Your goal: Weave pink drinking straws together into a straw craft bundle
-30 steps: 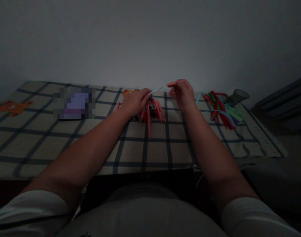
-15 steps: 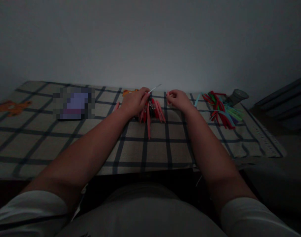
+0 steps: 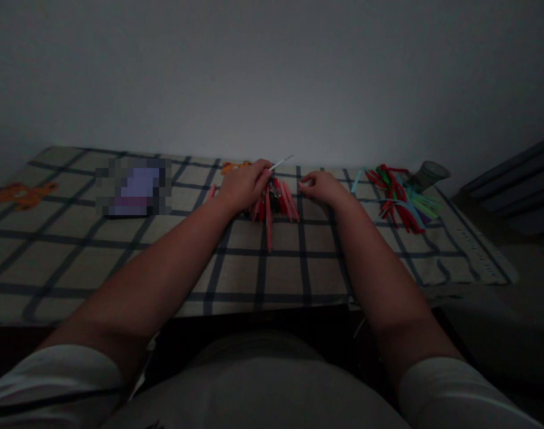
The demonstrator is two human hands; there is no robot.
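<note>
Fingers (image 3: 263, 168) of the left hand (image 3: 243, 186) are pinched narrow on a thin white stick (image 3: 282, 161). The stick angles up and to the right, its free end in the air over the far part of the table (image 3: 298, 274). The left hand lies knuckles up at the left side of a bundle of red and pink strips (image 3: 278, 201).

The right hand (image 3: 324, 185) sits low just right of the bundle, palm down, fingers (image 3: 305, 183) curled toward the strips. The light is poor, so I cannot tell whether those fingers grip anything or only rest on the cloth. The tips are near the bundle's right edge; contact is not clear.

The bundle lies mid-table toward the far side. Its strips fan toward the near side, and one long red strip reaches nearer than the rest. Something dark sits among them, too dim to make out.

The table is covered by a beige cloth with dark checked lines (image 3: 120, 250). At the far right is a loose heap of red, green and pale blue strips (image 3: 401, 199), well apart from the right hand. Just beyond the heap, a grey round jar (image 3: 429, 174) lies tilted. At the far left is a blurred purple rectangle (image 3: 135, 186), and further left, at the edge, an orange bear-shaped figure (image 3: 24, 193). A small orange piece (image 3: 234, 167) shows just beyond the left hand. Both forearms are bare, stretched out from the near side.
</note>
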